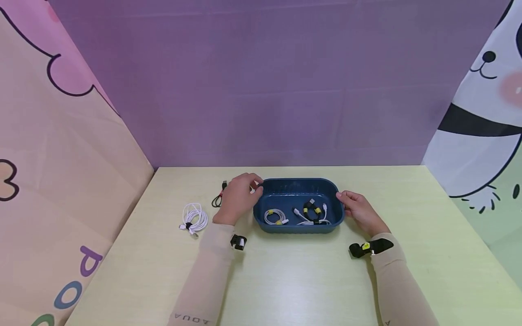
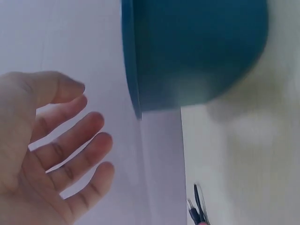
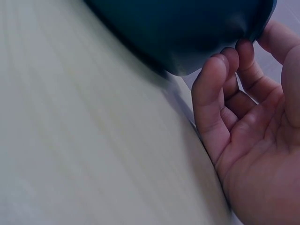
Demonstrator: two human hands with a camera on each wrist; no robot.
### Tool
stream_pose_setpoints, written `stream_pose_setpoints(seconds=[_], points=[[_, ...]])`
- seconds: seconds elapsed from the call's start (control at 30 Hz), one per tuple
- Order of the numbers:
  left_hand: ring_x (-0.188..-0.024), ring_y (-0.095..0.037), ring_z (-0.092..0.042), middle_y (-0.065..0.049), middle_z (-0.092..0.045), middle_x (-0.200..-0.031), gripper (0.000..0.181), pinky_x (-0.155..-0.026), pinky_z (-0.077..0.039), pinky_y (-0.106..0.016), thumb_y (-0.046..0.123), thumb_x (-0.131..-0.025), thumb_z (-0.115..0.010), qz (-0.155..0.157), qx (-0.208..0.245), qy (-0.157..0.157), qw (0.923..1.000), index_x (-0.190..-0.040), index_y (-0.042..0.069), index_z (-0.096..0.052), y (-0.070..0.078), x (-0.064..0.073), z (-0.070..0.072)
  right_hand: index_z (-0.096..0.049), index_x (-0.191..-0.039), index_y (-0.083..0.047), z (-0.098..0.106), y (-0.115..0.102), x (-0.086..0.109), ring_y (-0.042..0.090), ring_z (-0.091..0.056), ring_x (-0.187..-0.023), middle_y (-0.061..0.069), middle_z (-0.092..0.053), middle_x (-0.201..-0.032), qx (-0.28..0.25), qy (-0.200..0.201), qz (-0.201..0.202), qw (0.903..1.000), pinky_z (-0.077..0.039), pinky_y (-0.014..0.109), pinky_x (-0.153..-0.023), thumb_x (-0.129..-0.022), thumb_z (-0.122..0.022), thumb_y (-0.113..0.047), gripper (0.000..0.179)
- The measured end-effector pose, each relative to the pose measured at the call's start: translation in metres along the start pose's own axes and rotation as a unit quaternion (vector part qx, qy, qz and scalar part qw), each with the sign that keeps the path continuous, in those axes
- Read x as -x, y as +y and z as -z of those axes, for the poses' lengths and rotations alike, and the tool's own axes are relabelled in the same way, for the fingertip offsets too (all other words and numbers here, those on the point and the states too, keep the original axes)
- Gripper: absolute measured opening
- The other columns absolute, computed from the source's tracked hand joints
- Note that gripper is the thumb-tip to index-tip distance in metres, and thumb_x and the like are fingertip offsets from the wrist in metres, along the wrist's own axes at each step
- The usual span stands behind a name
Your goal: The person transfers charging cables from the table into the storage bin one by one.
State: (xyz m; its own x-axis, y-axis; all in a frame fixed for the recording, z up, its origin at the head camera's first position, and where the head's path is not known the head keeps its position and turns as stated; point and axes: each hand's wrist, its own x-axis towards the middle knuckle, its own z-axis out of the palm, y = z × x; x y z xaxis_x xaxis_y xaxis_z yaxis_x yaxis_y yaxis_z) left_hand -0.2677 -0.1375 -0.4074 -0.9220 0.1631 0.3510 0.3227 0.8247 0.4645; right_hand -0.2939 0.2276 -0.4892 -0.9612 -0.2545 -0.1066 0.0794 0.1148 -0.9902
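Observation:
A dark blue plastic bin (image 1: 299, 229) stands on the table, holding a coiled white cable (image 1: 275, 217) on its left, and a black cable (image 1: 311, 209) and a white cable (image 1: 322, 222) on its right. My right hand (image 1: 359, 209) pinches the bin's right rim, thumb above and fingers curled beneath, as the right wrist view also shows. Beside the left rim is my left hand (image 1: 240, 197). In the left wrist view its fingers (image 2: 77, 145) are loosely bent and apart from the bin wall (image 2: 197, 51), with nothing between them.
Left of the bin lie a coiled white cable (image 1: 195, 218) with a black tie and a black cable (image 1: 217, 199) with a red tie, partly behind my left hand. A purple cloth (image 1: 261, 90) hangs behind the table's far edge. Printed cloths flank both sides.

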Motion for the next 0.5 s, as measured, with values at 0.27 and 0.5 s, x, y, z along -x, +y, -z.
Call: stream_pose_setpoints(seconds=[0.27, 0.5], points=[[-0.073, -0.025, -0.067, -0.005, -0.074, -0.086, 0.017, -0.060, -0.048, -0.039, 0.020, -0.094, -0.065, 0.101, 0.003, 0.106, 0.9893, -0.105, 0.014, -0.076, -0.024, 0.002, 0.005, -0.065, -0.093, -0.017, 0.000, 0.001, -0.001, 0.006, -0.061, -0.080, -0.009, -0.060, -0.085, -0.001, 0.002, 0.001, 1.0000, -0.055, 0.020, -0.076, -0.104, -0.057, -0.041, 0.028], [-0.079, -0.029, -0.068, -0.007, -0.073, -0.091, 0.019, -0.063, -0.049, -0.041, 0.020, -0.093, -0.065, 0.166, 0.012, 0.112, 0.9797, -0.107, 0.012, -0.075, -0.039, 0.005, 0.002, -0.065, -0.094, -0.016, 0.002, 0.003, -0.002, 0.007, -0.061, -0.081, -0.009, -0.060, -0.085, 0.005, 0.004, -0.003, 1.0000, -0.055, 0.020, -0.076, -0.103, -0.058, -0.043, 0.029]])
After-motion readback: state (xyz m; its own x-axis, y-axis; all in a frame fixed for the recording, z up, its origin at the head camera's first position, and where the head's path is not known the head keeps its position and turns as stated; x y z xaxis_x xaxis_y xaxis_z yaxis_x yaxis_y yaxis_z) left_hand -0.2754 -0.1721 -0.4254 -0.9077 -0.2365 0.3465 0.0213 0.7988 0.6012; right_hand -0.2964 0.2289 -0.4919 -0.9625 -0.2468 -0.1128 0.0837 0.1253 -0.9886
